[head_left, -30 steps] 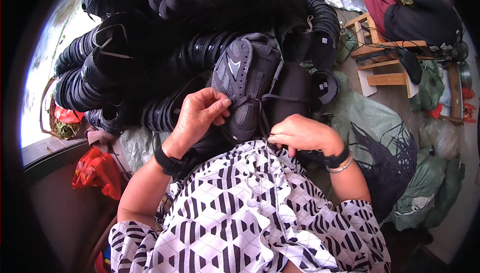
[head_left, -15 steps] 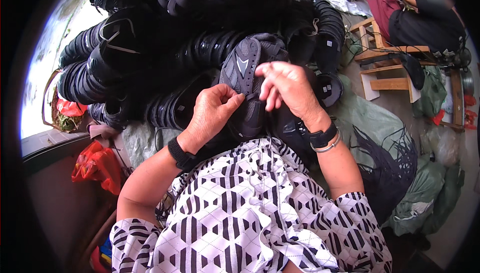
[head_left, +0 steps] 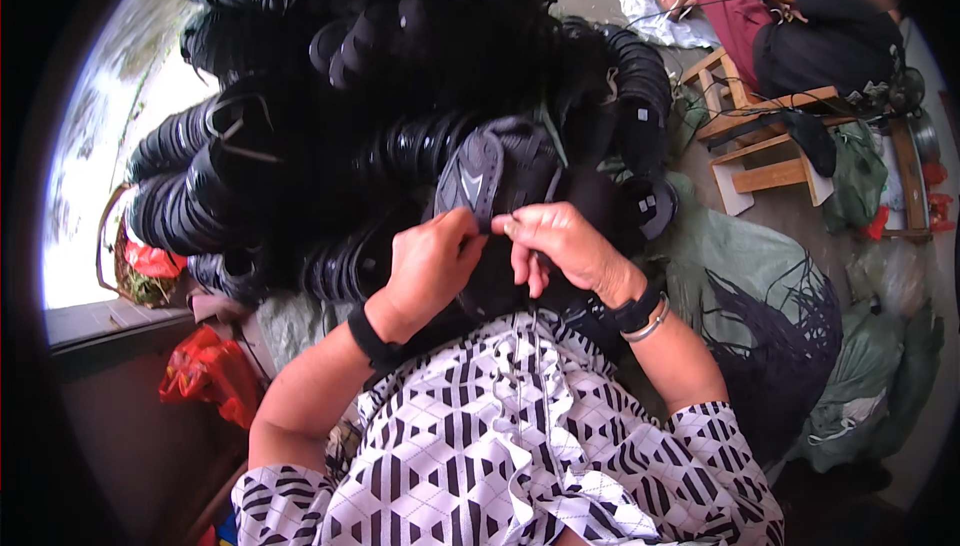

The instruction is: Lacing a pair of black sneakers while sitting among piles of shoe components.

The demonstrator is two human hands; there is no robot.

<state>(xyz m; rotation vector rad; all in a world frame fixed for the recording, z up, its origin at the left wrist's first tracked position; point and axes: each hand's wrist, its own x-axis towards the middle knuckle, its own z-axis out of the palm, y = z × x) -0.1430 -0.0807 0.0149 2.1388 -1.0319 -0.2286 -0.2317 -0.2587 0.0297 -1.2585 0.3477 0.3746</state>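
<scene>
Your left hand (head_left: pixel 428 268) and right hand (head_left: pixel 578 248) pinch close together at the sneaker upper (head_left: pixel 505 168), each grip's contents hidden, and slack pressure could cause a slip.

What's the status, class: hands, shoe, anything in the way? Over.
Left hand and right hand close together over dark grey shoe. Grip contents unclear. Hands partly cover shoe; stacked footwear beyond.

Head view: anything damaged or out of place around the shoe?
No clear damage shows on the shoe. One oddity: a pale cord juts loosely from the stacked dark shoes at left, contrasting with them.
</scene>
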